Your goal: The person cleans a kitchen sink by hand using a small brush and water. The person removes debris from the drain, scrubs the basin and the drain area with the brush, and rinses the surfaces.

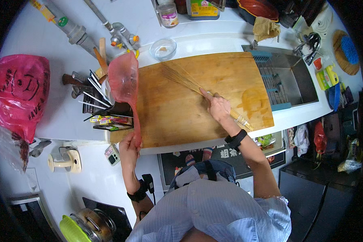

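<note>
My left hand (pixel 130 147) grips the lower end of the handle of a translucent pink plastic ladle (pixel 124 79). Its wide scoop rises beside the utensil rack, over the left edge of a wooden board (pixel 172 121). Over the middle of that board, my right hand (pixel 218 106) is closed around a bundle of thin bamboo strips, a pot-scrubbing whisk (pixel 184 80). The whisk lies slantwise, its loose bristles toward the upper left and its bound end (pixel 243 119) near the front right edge. A damp patch (pixel 255 101) darkens the board's right side.
A utensil rack (pixel 93 98) with chopsticks stands at the left. Behind the board sits a glass bowl (pixel 163 50). To the right are a steel sink (pixel 302 81) with a drying rack (pixel 270 80), and a yellow bottle (pixel 327 77). A pink bag (pixel 19 90) hangs far left.
</note>
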Demonstrator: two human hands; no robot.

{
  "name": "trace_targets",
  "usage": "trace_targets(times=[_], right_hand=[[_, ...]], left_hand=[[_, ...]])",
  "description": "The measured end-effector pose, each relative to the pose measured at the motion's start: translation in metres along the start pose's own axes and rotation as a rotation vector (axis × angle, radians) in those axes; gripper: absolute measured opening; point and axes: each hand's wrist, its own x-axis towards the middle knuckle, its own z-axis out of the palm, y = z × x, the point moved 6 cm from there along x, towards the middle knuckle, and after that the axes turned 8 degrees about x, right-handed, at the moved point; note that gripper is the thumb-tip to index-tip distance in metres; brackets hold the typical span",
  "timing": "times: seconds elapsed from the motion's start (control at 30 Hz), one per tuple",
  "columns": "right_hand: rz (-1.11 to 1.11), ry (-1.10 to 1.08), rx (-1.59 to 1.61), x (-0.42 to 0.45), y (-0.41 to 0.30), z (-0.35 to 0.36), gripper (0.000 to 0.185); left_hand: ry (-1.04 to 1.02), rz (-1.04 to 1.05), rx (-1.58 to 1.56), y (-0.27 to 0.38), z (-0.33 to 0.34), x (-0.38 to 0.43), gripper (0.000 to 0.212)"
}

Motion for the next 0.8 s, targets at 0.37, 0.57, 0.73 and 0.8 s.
trace_targets(times=[0.37, 0.57, 0.73, 0.8], right_hand=[[0.053, -0.075, 0.017, 0.036, 0.007, 0.039, 0.05], [0.862, 0.142, 0.033, -0.038, 0.218, -0.057, 0.032], [0.7, 0.354, 0.031, -0.066, 0.212, -0.097, 0.057], [0.577, 0.235, -0.02, -0.059, 0.186, -0.081, 0.057]], left_hand=[[-0.031, -0.039, 0.085, 0.008, 0.031, 0.013, 0.018], [-0.187, 0.0, 0.089, 0.009, 0.063, 0.019, 0.024], [-0.201, -0.002, 0.145, 0.007, 0.079, 0.025, 0.028], [-0.219, 0.092, 0.231, 0.022, 0.087, 0.026, 0.026]])
